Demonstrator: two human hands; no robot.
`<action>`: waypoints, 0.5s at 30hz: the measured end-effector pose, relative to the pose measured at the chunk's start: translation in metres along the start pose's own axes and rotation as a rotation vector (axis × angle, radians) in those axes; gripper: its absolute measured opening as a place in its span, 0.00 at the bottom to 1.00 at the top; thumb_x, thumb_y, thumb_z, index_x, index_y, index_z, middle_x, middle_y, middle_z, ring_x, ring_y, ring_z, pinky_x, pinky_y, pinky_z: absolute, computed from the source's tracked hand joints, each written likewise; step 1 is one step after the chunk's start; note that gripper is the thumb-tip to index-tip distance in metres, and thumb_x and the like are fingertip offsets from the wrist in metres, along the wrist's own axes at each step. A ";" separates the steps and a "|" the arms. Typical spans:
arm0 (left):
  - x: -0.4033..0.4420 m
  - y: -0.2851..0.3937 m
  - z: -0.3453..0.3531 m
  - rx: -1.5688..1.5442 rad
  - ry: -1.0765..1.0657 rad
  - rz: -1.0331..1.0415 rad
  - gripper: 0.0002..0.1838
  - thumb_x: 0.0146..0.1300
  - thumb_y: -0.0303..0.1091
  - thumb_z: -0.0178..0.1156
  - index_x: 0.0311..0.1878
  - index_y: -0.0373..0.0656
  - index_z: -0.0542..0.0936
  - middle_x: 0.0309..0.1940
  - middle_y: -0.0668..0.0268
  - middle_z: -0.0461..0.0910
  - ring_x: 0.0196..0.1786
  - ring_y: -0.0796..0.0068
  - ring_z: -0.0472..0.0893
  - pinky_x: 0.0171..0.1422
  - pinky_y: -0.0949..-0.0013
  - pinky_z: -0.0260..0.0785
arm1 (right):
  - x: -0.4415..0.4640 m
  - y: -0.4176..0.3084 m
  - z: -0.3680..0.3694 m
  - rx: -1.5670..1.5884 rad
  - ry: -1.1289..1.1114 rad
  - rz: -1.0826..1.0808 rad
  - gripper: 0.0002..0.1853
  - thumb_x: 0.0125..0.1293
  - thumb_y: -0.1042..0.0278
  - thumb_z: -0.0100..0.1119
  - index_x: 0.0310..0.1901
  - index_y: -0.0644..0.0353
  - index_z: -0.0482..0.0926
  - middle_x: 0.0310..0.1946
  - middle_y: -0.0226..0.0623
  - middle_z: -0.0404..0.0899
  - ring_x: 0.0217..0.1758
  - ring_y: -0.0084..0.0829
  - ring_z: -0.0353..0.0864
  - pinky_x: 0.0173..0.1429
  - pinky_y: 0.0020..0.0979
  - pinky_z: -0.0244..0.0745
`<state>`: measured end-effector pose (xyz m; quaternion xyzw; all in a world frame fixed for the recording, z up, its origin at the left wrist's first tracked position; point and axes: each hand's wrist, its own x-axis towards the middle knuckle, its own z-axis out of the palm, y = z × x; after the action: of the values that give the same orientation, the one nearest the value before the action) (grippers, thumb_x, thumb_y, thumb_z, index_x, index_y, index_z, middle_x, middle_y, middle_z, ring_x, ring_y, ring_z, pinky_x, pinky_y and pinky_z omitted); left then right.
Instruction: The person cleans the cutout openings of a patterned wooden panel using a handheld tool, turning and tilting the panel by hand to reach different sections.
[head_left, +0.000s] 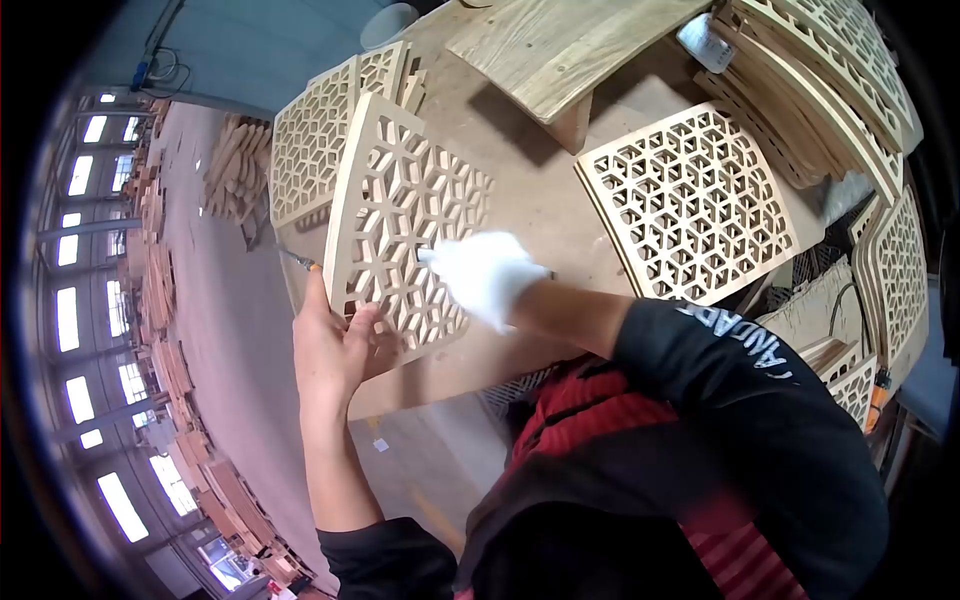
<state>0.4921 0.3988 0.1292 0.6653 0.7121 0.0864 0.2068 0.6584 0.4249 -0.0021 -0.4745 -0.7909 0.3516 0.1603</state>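
Observation:
A pale wooden lattice panel (387, 215) stands tilted on its edge on the bench, its cut-out pattern facing me. My left hand (338, 345), bare, grips the panel's near lower edge, with the thumb on the patterned face. In a white glove, my right hand (485, 278) is closed at the middle of that face. A small pale grey tip (427, 256) sticks out from its fingers; the rest of it is hidden in the glove. A thin tool with an orange end (314, 267) lies just beyond my left fingertips.
More lattice panels (690, 200) lie stacked on the right of the bench (545, 235), and others (315, 140) stand at the far left. A low wooden stand (570, 50) is at the back. Curved panels (810, 100) pile up at the far right. Timber (235, 170) lies on the floor.

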 end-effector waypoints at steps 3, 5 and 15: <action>0.006 -0.007 -0.001 -0.135 -0.008 -0.041 0.20 0.61 0.20 0.62 0.57 0.36 0.72 0.32 0.58 0.85 0.26 0.74 0.83 0.33 0.70 0.74 | -0.059 0.035 0.011 -0.086 0.102 -0.040 0.14 0.69 0.68 0.50 0.54 0.49 0.80 0.26 0.42 0.82 0.29 0.44 0.85 0.34 0.41 0.79; 0.015 -0.026 -0.003 -0.221 -0.029 -0.095 0.19 0.61 0.20 0.62 0.56 0.36 0.73 0.35 0.60 0.86 0.33 0.74 0.85 0.36 0.69 0.76 | -0.083 0.052 0.012 -0.202 -0.061 0.029 0.17 0.71 0.66 0.49 0.58 0.46 0.78 0.26 0.41 0.81 0.27 0.44 0.83 0.32 0.42 0.78; 0.048 0.001 -0.012 -0.126 -0.079 0.011 0.24 0.58 0.30 0.69 0.56 0.37 0.74 0.40 0.59 0.84 0.40 0.72 0.85 0.45 0.66 0.77 | -0.053 0.060 0.006 0.066 0.060 0.200 0.16 0.76 0.62 0.40 0.55 0.54 0.76 0.35 0.47 0.81 0.36 0.52 0.82 0.44 0.50 0.76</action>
<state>0.4862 0.4482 0.1318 0.6579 0.6928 0.1059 0.2755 0.7197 0.3950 -0.0443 -0.5558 -0.7224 0.3775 0.1634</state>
